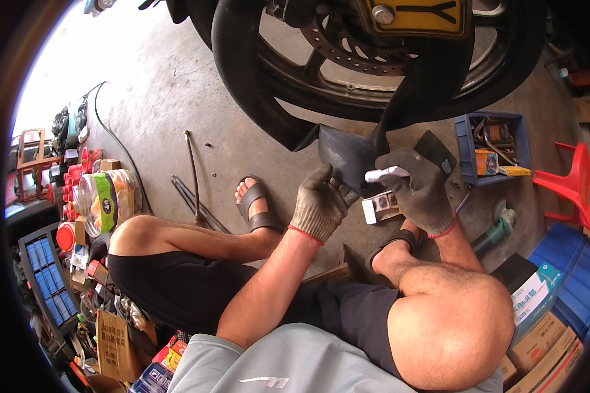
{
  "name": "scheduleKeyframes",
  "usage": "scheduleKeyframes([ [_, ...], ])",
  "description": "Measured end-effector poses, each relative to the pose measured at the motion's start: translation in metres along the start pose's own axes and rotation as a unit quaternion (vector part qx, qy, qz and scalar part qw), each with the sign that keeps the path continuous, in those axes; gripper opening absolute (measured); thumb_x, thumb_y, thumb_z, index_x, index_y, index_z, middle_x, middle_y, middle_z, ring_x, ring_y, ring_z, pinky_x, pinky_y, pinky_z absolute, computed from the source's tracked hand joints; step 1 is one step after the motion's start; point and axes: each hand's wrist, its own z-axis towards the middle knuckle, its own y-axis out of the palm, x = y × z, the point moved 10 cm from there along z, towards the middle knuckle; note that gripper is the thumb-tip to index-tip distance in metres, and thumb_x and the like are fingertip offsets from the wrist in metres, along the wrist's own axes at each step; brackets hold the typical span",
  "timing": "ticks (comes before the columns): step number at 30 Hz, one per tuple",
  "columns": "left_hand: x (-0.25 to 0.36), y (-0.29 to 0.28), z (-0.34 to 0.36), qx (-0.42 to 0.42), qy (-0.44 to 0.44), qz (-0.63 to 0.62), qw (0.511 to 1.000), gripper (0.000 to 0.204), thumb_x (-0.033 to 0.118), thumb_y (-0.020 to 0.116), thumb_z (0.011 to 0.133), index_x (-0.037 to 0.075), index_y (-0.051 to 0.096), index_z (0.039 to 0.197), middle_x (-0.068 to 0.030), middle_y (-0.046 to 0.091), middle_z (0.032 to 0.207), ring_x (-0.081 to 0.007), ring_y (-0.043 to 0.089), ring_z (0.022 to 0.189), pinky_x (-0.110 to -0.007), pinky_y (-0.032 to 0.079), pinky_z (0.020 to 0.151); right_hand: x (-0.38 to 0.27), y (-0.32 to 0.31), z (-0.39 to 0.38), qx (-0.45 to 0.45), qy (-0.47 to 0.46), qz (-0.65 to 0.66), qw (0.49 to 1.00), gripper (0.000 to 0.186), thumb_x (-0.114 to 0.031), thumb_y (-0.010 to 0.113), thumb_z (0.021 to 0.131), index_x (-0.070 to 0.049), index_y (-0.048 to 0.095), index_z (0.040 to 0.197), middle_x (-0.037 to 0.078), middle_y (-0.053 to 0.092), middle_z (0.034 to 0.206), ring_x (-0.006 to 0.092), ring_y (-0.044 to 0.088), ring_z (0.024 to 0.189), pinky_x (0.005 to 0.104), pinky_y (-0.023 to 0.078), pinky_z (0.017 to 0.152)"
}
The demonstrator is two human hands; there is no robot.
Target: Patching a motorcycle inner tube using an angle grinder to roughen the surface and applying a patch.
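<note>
A flat black inner tube point(347, 152) hangs in a loop from the motorcycle wheel point(367, 82), with a greyish, scuffed-looking stretch at its low end. My left hand point(322, 200), in a grey-palmed knit glove, pinches the tube's lower edge between thumb and fingers. On the tube's right side is my right hand point(421, 190), gloved the same way, its fingers curled in. At its thumb and forefinger shows a narrow white piece point(385, 174); whether it is a small tube or a wrapping I cannot tell. Behind that hand lies a dark flat sheet point(434, 149).
Right of the wheel stands a blue crate point(495, 141) of tools, near a red stool point(573, 190) and a green power tool point(498, 229). A small open box point(381, 208) sits between my feet. Metal bars point(195, 196) lie left; clutter includes a clear jar point(109, 202).
</note>
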Motion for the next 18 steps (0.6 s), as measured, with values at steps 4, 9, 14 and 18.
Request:
scheduleKeyframes([
  [4, 0.000, 0.004, -0.001, -0.020, 0.008, 0.006, 1.000, 0.028, 0.022, 0.052, 0.094, -0.001, 0.052, 0.110, -0.0136, 0.062, 0.107, -0.0325, 0.060, 0.107, -0.053, 0.045, 0.099, -0.018, 0.011, 0.003, -0.033, -0.077, 0.025, 0.996, 0.016, -0.010, 0.073, 0.082, -0.003, 0.066, 0.094, 0.012, 0.067, 0.087, 0.0255, 0.068, 0.078, 0.0313, 0.053, 0.065],
  [9, 0.000, 0.005, 0.000, -0.050, 0.002, 0.008, 0.999, 0.033, 0.022, 0.050, 0.094, -0.004, 0.050, 0.114, -0.0147, 0.063, 0.108, -0.0329, 0.060, 0.109, -0.054, 0.044, 0.101, -0.008, 0.005, 0.002, -0.020, -0.033, -0.016, 0.999, 0.018, -0.008, 0.074, 0.079, -0.004, 0.066, 0.095, 0.012, 0.067, 0.087, 0.0268, 0.067, 0.077, 0.0333, 0.053, 0.066],
  [14, 0.000, 0.006, -0.002, -0.033, 0.013, 0.026, 0.999, 0.034, 0.023, 0.049, 0.095, -0.004, 0.049, 0.116, -0.0156, 0.061, 0.114, -0.0328, 0.059, 0.112, -0.051, 0.043, 0.103, -0.014, 0.007, 0.004, -0.014, -0.067, -0.036, 0.997, 0.017, -0.007, 0.073, 0.079, -0.005, 0.067, 0.094, 0.012, 0.067, 0.087, 0.0286, 0.067, 0.077, 0.0345, 0.053, 0.066],
  [18, -0.002, 0.005, -0.001, -0.031, -0.001, 0.029, 0.999, 0.035, 0.023, 0.050, 0.095, -0.004, 0.049, 0.117, -0.0154, 0.061, 0.116, -0.0328, 0.059, 0.112, -0.049, 0.043, 0.104, -0.014, 0.011, 0.002, -0.032, -0.064, -0.005, 0.997, 0.016, -0.008, 0.073, 0.079, -0.005, 0.067, 0.093, 0.013, 0.066, 0.087, 0.0290, 0.067, 0.077, 0.0351, 0.053, 0.065],
])
